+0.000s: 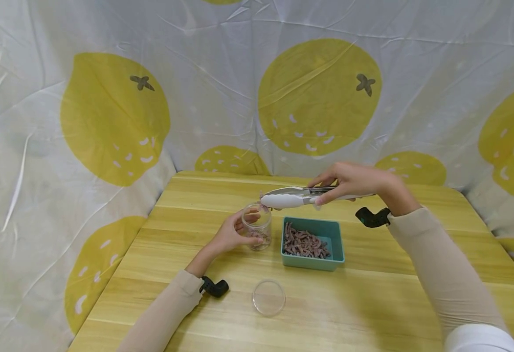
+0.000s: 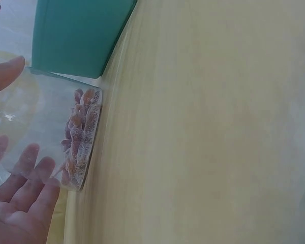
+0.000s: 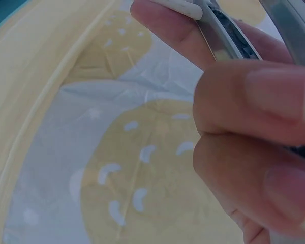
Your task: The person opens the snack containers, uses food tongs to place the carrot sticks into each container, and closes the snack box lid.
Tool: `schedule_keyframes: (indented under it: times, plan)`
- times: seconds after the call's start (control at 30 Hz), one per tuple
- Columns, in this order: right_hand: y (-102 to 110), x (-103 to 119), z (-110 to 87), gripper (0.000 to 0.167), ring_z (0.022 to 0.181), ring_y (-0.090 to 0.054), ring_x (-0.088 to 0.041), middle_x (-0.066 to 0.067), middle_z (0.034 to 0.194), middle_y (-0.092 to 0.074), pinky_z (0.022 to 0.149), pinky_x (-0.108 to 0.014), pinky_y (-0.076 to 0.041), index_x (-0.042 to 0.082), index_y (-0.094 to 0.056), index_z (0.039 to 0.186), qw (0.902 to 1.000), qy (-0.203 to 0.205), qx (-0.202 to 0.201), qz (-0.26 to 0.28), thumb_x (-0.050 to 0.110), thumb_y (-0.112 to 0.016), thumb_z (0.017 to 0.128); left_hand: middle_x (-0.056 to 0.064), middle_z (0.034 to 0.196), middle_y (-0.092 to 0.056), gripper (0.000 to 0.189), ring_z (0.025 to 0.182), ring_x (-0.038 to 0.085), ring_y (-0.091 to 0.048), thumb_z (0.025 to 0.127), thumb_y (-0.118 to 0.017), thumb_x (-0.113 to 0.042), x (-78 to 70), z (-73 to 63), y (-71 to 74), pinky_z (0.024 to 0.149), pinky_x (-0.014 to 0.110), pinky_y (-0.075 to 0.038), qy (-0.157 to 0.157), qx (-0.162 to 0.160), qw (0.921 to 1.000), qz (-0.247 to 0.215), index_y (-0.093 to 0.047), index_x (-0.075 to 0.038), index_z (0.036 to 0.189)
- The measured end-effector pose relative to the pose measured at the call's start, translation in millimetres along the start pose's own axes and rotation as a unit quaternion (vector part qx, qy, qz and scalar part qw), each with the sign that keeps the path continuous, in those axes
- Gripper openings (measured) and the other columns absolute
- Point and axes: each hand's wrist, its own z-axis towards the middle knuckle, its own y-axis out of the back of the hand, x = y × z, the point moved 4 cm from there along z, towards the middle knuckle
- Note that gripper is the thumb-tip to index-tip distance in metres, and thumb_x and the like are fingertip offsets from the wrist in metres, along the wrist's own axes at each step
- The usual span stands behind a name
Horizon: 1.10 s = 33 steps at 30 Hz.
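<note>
My left hand [image 1: 227, 237] holds a clear jar [image 1: 257, 226] upright on the table, thumb on the near side and fingers round the back. Brownish-pink, sugar-dusted strips [image 2: 80, 137] lie in the bottom of the jar. Above and to the right, my right hand [image 1: 354, 182] grips metal tongs [image 1: 287, 197] with white tips, held nearly level. The tongs' tips are at the jar's mouth, with a small brownish piece [image 1: 263, 207] at their end. Right of the jar sits a teal box [image 1: 313, 264] partly filled with similar strips [image 1: 302, 243].
A round clear lid [image 1: 268, 297] lies on the wooden table [image 1: 362, 313] in front of the jar and box. Behind the table hangs a pale curtain [image 1: 221, 98] with a yellow fruit print. Each wrist wears a black camera mount [image 1: 214, 287].
</note>
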Motion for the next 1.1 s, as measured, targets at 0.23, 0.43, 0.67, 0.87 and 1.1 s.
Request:
schedule_keyframes:
  times: [0.23, 0.43, 0.67, 0.87, 1.1]
  plan:
    - [-7, 0, 15.6, 0.055, 0.038, -0.034, -0.011, 0.002, 0.067, -0.063, 0.038, -0.027, -0.036, 0.010, -0.061, 0.137, 0.9998, -0.017, 0.010, 0.010, 0.039, -0.073, 0.092, 0.019, 0.147, -0.047, 0.092, 0.133, 0.035, -0.048, 0.079, -0.085, -0.005, 0.0, -3.0, 2.2, 0.110, 0.045, -0.038, 0.038, -0.017, 0.9985, 0.036, -0.034, -0.006, 0.155]
    - [-14, -2, 26.6, 0.055, 0.036, -0.034, -0.012, 0.001, 0.074, -0.070, 0.037, -0.028, -0.036, 0.012, -0.062, 0.137, 0.9992, -0.029, 0.024, 0.016, 0.040, -0.073, 0.091, 0.017, 0.151, -0.042, 0.098, 0.130, 0.033, -0.051, 0.078, -0.088, -0.012, 2.0, -3.7, 3.5, 0.108, 0.043, -0.041, 0.041, -0.021, 0.9979, 0.045, -0.031, -0.010, 0.157]
    - [-21, -1, 36.9, 0.053, 0.039, -0.040, -0.012, 0.001, 0.080, -0.072, 0.038, -0.029, -0.040, 0.008, -0.063, 0.135, 0.9987, -0.028, 0.037, 0.021, 0.035, -0.075, 0.091, 0.016, 0.146, -0.047, 0.100, 0.125, 0.031, -0.056, 0.078, -0.087, -0.010, 5.3, -3.4, 2.3, 0.108, 0.043, -0.042, 0.037, -0.014, 0.9986, 0.034, -0.027, -0.015, 0.159]
    - [-23, -1, 42.4, 0.051, 0.040, -0.045, -0.013, 0.004, 0.081, -0.073, 0.038, -0.029, -0.042, 0.008, -0.065, 0.133, 0.9988, -0.030, 0.039, 0.007, 0.035, -0.075, 0.091, 0.016, 0.144, -0.050, 0.100, 0.125, 0.030, -0.056, 0.077, -0.088, -0.012, 5.7, -3.7, 2.5, 0.108, 0.042, -0.042, 0.042, -0.020, 0.9981, 0.040, -0.029, -0.011, 0.158]
    - [-21, 5, 43.8, 0.051, 0.040, -0.045, -0.013, 0.001, 0.093, -0.075, 0.037, -0.029, -0.041, 0.005, -0.065, 0.132, 0.9988, -0.025, 0.041, -0.001, 0.033, -0.076, 0.091, 0.014, 0.139, -0.054, 0.095, 0.123, 0.029, -0.057, 0.077, -0.088, -0.012, 4.6, -2.4, 2.6, 0.107, 0.040, -0.043, 0.040, -0.024, 0.9981, 0.040, -0.034, -0.009, 0.155]
